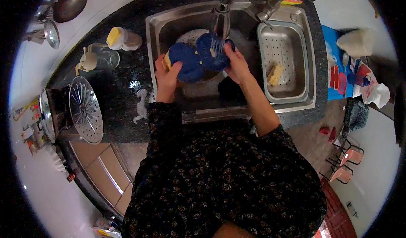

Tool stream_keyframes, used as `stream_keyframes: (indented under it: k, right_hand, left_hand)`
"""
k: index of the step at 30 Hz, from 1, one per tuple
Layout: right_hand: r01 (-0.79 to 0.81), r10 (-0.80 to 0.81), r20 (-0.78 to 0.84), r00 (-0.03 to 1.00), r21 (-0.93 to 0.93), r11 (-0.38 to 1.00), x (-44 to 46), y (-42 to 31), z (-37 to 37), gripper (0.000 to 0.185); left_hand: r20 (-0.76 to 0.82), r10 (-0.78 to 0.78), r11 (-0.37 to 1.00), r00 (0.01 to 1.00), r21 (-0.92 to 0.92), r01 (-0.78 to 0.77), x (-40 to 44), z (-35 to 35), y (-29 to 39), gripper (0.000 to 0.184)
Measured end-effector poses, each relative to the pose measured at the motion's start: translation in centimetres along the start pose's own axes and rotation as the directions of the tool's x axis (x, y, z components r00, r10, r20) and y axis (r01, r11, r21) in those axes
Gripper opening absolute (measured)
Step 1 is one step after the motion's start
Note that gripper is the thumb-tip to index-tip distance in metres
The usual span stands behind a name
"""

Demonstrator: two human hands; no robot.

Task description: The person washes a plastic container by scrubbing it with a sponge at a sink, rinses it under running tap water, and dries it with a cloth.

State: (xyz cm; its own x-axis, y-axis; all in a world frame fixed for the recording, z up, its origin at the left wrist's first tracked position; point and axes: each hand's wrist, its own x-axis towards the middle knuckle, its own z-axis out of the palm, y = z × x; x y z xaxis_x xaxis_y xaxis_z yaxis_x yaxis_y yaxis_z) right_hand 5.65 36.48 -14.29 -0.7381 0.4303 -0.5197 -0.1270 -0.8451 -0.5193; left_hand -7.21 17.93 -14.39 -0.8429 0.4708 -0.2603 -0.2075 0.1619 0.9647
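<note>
Over the large steel sink basin [196, 107], both hands hold a dark blue item with yellow edges [184, 60], its exact kind unclear. My left hand [168, 75] grips its left end, thumb on top, beside a yellow part. My right hand [237, 64] pinches its right end. Water runs from the faucet [222, 18] onto the right part of the item. Behind and below it, a pale round perforated piece [194, 35] partly shows in the basin.
A perforated steel tray [283, 30] at the right holds a yellow sponge-like piece [275, 74]. On the left counter are a yellow-lidded jar [127, 40], a glass jar [111, 58], a round perforated metal plate [86, 110] and a white cord-like strip [141, 107].
</note>
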Motion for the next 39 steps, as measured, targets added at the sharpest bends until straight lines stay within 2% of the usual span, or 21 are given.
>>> stream_keyframes:
  k: [3,6,9,12,15,18,21,24,25,28,29,32,33,36,39]
  right_hand:
    - [0.089,-0.094,-0.034,0.995,-0.134,0.987,2.1,1.9,-1.5,0.038]
    - [0.215,-0.232,-0.018,0.972,-0.312,0.925,2.6,2.5,-1.1,0.019]
    - [0.383,-0.405,0.058,0.912,-0.469,0.796,3.5,3.2,-0.8,0.030]
    - [0.485,-0.554,0.129,0.823,-0.668,0.565,3.8,3.1,-0.6,0.026]
    - [0.404,-0.608,0.074,0.790,-0.810,0.426,4.0,2.5,-0.4,0.019]
    - [0.378,-0.637,0.136,0.759,-0.888,0.262,3.6,1.2,-0.4,0.028]
    - [0.402,-0.670,0.218,0.710,-0.906,0.131,2.6,-0.6,-0.5,0.030]
    - [0.295,-0.724,0.188,0.663,-0.955,0.021,3.0,-2.0,-2.1,0.031]
    - [0.248,-0.728,0.171,0.664,-0.969,-0.002,2.9,-2.6,-2.6,0.037]
    - [0.132,-0.770,0.021,0.638,-0.988,0.082,2.6,-4.3,-4.0,0.042]
    - [0.164,-0.805,0.035,0.592,-0.984,0.077,2.3,-4.7,-4.5,0.046]
    - [0.072,-0.728,-0.174,0.664,-0.953,0.294,1.5,-6.1,-5.6,0.035]
    - [0.215,-0.696,-0.195,0.691,-0.864,0.456,2.0,-5.8,-7.1,0.033]
    - [0.374,-0.531,-0.311,0.788,-0.443,0.815,2.1,-5.6,-8.0,0.024]
    - [0.398,-0.463,-0.363,0.809,-0.242,0.885,1.7,-5.2,-7.3,0.024]
  left_hand:
    - [-0.037,-0.223,0.974,0.974,-0.059,0.221,-2.4,0.6,3.6,0.069]
    - [-0.121,-0.166,0.985,0.979,0.027,0.171,-3.0,0.2,2.3,0.070]
    - [-0.118,-0.237,0.969,0.964,-0.095,0.227,-4.0,0.8,3.3,0.072]
    - [-0.111,-0.254,0.960,0.961,-0.154,0.236,-4.0,0.7,2.7,0.074]
    - [-0.069,-0.328,0.933,0.942,-0.182,0.311,-4.1,0.9,2.9,0.076]
    - [-0.077,-0.350,0.931,0.934,-0.137,0.338,-4.0,1.5,2.2,0.077]
    - [-0.019,-0.361,0.919,0.932,-0.175,0.352,-3.9,2.7,2.2,0.077]
    - [0.049,-0.378,0.886,0.925,-0.271,0.376,-3.3,4.5,0.8,0.076]
    - [0.077,-0.377,0.884,0.923,-0.269,0.383,-3.0,5.1,0.6,0.076]
    - [0.155,-0.378,0.875,0.913,-0.263,0.407,-2.1,6.9,0.3,0.075]
    - [0.177,-0.382,0.870,0.907,-0.262,0.418,-1.6,7.5,0.1,0.075]
    - [0.253,-0.341,0.875,0.906,-0.269,0.404,-0.2,8.7,0.0,0.073]
    - [0.277,-0.318,0.879,0.907,-0.272,0.391,0.2,9.0,0.0,0.073]
    - [0.332,-0.322,0.890,0.887,-0.215,0.403,1.3,9.6,0.7,0.072]
    - [0.323,-0.351,0.874,0.879,-0.225,0.432,1.4,9.9,2.0,0.067]
